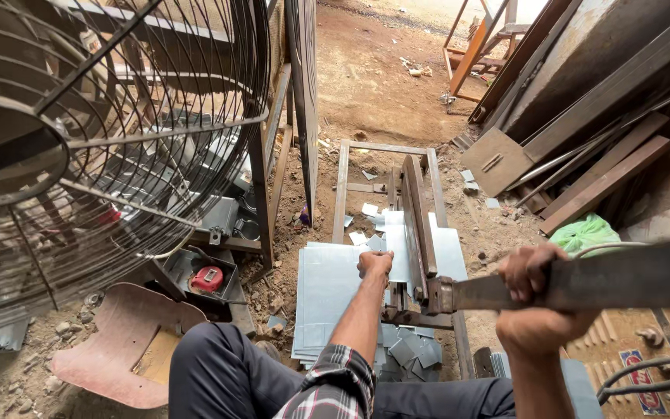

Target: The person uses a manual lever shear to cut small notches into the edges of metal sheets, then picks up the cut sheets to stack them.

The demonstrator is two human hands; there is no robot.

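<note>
Manual sheet shear (416, 233) sitting on the dirt floor, blade's long axis running away from the camera, far end pointing up-frame toward the open yard. Lever handle (583, 281) sticking out from the shear's near end, long axis going sideways to the right, nearly level, tip out of frame. Right hand (533, 273) clenched around that handle just right of the pivot. Left hand (374, 264) just left of the blade, pressing down on a thin grey metal sheet (395, 250) fed under it; fingers curled over the edge, can't tell if really gripping or just pinning it flat. Stack of similar sheets (327, 302) lying flat left of the shear, touching its frame. Small cut-off pieces (412, 349) piled at the shear's near end, a few more scattered beyond the blade. Big wire-guard fan (102, 132) well left of the shear, red tape measure (207, 279) in a tray between fan and sheets. Green bag (587, 233) right of the shear, metal bars leaning behind it.
</note>
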